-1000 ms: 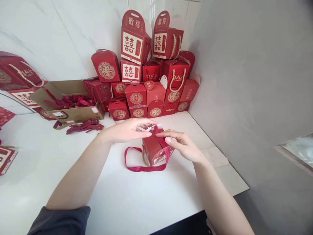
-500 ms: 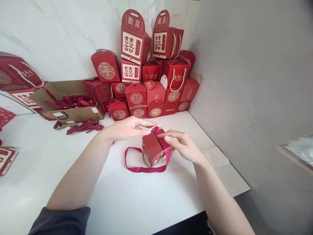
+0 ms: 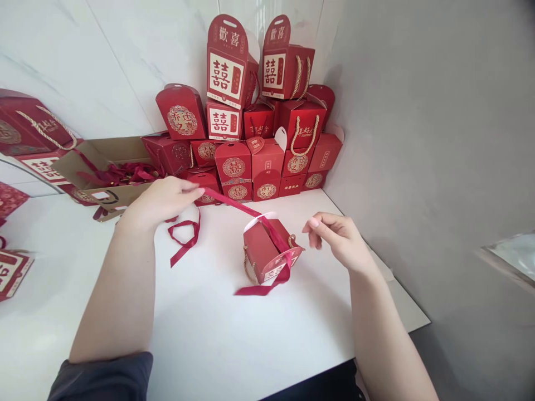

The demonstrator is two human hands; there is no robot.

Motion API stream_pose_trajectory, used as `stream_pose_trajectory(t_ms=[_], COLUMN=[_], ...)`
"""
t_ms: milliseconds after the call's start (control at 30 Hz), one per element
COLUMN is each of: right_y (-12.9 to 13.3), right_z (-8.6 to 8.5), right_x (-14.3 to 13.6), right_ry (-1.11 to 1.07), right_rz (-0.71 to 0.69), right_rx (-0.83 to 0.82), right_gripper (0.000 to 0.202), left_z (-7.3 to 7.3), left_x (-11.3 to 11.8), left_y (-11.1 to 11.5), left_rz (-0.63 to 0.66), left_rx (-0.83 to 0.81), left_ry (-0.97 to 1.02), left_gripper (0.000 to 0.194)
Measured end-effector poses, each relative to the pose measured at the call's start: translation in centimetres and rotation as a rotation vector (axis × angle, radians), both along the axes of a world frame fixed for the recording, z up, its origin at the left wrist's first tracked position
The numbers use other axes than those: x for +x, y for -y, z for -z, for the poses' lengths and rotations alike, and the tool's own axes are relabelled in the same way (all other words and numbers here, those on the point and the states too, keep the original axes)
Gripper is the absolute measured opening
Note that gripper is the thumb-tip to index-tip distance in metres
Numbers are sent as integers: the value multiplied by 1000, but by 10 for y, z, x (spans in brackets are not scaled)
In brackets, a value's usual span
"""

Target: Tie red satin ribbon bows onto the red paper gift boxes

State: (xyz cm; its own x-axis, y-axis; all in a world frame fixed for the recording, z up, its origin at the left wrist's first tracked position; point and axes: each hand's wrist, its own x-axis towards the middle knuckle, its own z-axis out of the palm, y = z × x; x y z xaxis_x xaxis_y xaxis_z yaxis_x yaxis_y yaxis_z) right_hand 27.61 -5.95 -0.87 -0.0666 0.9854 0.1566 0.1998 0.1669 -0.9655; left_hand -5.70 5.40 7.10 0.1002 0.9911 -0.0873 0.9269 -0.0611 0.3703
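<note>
A small red gift box [image 3: 263, 248] with rope handles stands on the white table. Dark red ribbon [image 3: 238, 204] runs over its top, through the raised end flaps, and a loose tail lies in front of it. My left hand [image 3: 165, 200] pinches this ribbon left of the box and holds it stretched; the ribbon's other end trails down in a loop to the table below the hand. To the right of the box, my right hand [image 3: 332, 231] is raised and apart from it, fingers curled and thumb near the index finger, with nothing visible in them.
Several red gift boxes [image 3: 233, 167] are stacked against the tiled wall. An open cardboard box [image 3: 121, 146] with dark red ribbon pieces stands at the back left. A grey wall [image 3: 418, 139] borders the table's right side. More red boxes [image 3: 33, 125] are at the far left.
My left hand has moved left from the box, pulling the ribbon through its top and shortening the tail in front. My right hand has come off the box to the right.
</note>
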Motion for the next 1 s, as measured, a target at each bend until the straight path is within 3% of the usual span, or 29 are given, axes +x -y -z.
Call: stream_pose_trajectory(t_ms=[133, 233, 333, 400, 567, 667, 767, 833, 900, 1000], right_y=[5, 5, 2, -1, -5, -3, 4, 10, 17, 23], right_z=[-4, -5, -5, -3, 1, 2, 1, 0, -1, -1], right_x=[14, 13, 9, 7, 0, -9, -22, -32, -41, -54], right_ry=[63, 137, 133, 114, 94, 145, 298, 478, 684, 885], right_rz=[-298, -468, -498, -474, -409, -201, 35, 45, 18, 48], right_rx=[-261, -379, -334, -273, -154, 9, 373, 584, 670, 662], right_gripper=[44, 46, 44, 41, 36, 31, 21, 19, 22, 27], left_z=[10, 17, 23, 24, 19, 14, 11, 11, 12, 11], left_x=[10, 41, 68, 75, 69, 66, 67, 68, 68, 67], left_y=[-4, 7, 20, 24, 23, 25, 30, 34, 37, 40], left_rz=[83, 324, 565, 632, 588, 596, 615, 616, 608, 627], left_rx=[11, 4, -163, -270, -330, -369, -334, -300, -269, -258], left_ry=[-254, -103, 145, 240, 251, 187, 83, 7, -44, -78], left_gripper=[49, 52, 47, 45, 42, 45, 50, 54, 55, 51])
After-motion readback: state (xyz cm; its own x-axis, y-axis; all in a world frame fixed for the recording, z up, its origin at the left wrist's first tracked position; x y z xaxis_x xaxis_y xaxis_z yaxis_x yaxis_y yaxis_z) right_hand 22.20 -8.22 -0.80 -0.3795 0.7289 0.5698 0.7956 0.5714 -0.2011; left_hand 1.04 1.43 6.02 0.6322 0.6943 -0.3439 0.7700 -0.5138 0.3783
